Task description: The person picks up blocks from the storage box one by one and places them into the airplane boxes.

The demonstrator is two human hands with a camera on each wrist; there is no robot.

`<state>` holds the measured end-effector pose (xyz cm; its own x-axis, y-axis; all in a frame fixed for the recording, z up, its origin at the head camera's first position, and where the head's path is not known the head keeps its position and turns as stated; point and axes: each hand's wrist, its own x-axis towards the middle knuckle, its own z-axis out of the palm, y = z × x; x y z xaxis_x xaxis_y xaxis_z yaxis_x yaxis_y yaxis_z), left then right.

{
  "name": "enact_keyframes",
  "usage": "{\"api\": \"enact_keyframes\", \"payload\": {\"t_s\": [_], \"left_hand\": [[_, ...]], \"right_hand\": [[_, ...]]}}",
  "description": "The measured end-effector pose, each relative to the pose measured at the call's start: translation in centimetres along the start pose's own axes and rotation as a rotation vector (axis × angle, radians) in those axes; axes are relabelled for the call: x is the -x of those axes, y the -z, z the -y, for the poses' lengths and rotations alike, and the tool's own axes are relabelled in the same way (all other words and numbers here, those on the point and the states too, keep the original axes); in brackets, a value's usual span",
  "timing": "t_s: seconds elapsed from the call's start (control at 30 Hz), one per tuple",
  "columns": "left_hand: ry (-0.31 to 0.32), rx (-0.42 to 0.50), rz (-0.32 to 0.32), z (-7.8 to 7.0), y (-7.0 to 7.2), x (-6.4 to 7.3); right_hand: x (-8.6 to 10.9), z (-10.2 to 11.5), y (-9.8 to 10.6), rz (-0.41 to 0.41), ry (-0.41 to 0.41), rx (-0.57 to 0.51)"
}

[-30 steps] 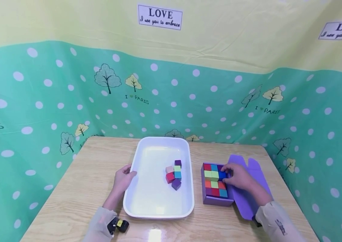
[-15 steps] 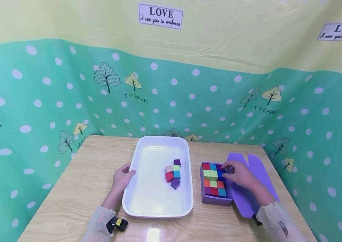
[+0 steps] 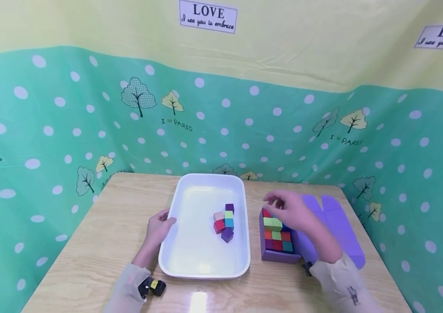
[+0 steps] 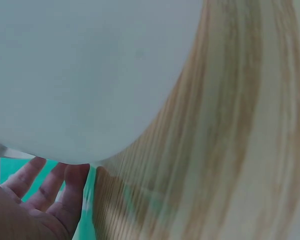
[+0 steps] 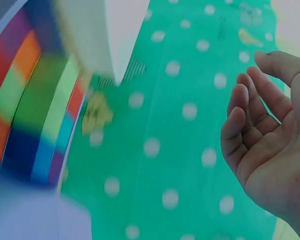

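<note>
My left hand grips the left rim of a white tray, thumb on the rim. In the left wrist view, its fingers show below the tray's edge. Toward the tray's right side lie several small coloured cubes, in red, pink, green, blue and purple. My right hand hovers over the back of an open purple box packed with coloured cubes, hiding some of them. The right wrist view shows its palm and loosely bent fingers with nothing between them.
A purple lid flap lies spread to the right of the box, partly behind my right forearm. Both containers stand on a wooden table, with a bare strip between them. A green and yellow printed cloth hangs behind and beside the table.
My right hand has left the right side of the box and moved up and left across its back cubes. My left hand stays at the tray rim, and the tray cubes lie as before.
</note>
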<state>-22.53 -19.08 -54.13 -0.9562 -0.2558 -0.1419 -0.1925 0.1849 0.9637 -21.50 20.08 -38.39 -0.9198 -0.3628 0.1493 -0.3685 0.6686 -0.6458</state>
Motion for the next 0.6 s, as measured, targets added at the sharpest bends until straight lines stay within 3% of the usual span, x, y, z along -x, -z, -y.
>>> {"api": "enact_keyframes", "payload": {"t_s": [0.13, 0.33, 0.47, 0.6], "left_hand": [[0.002, -0.001, -0.004, 0.1, 0.0, -0.1], [-0.001, 0.003, -0.002, 0.0, 0.0, -0.2], [0.011, -0.001, 0.012, 0.1, 0.0, -0.2], [0.012, 0.001, 0.013, 0.2, 0.1, -0.3]], "right_hand": [[-2.8, 2.0, -3.0, 0.092, 0.024, -0.054], [-7.6, 2.7, -8.4, 0.224, -0.020, 0.016], [-9.7, 2.9, -11.2, 0.288, -0.106, 0.079], [-11.0, 3.5, -13.1, 0.287, -0.252, 0.168]]}}
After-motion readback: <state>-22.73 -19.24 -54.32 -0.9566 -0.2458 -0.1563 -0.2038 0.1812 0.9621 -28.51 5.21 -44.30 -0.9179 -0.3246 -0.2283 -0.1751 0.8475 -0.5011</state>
